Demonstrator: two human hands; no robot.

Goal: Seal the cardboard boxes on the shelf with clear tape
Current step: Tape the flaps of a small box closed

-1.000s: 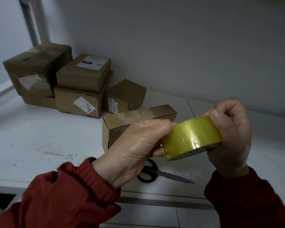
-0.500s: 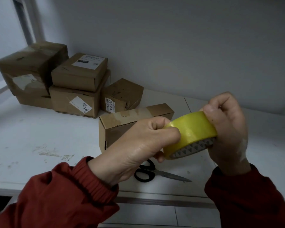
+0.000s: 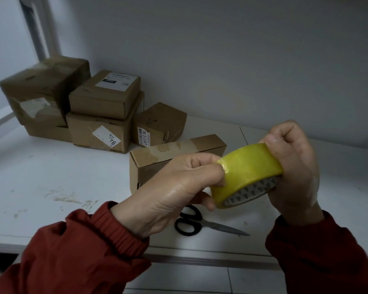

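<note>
I hold a yellowish roll of clear tape (image 3: 248, 172) in the air above the white shelf (image 3: 51, 177). My right hand (image 3: 293, 166) grips the roll from the right, thumb on its top edge. My left hand (image 3: 174, 187) has its fingers curled at the roll's left side, where the fingertips pinch at the tape's surface. Right behind my left hand lies a long narrow cardboard box (image 3: 174, 153), partly hidden by it. Black-handled scissors (image 3: 200, 224) lie on the shelf below the roll.
Several more cardboard boxes are stacked at the back left: a large one (image 3: 45, 90), two stacked with labels (image 3: 104, 115), and a small one (image 3: 159, 124). A grey wall stands behind. The shelf's front edge (image 3: 200, 257) runs just beyond my sleeves.
The roll has turned a little in my hands. My left fingers have shifted along its surface to the left edge. My view has drifted slightly, with the boxes now sitting further right in frame.
</note>
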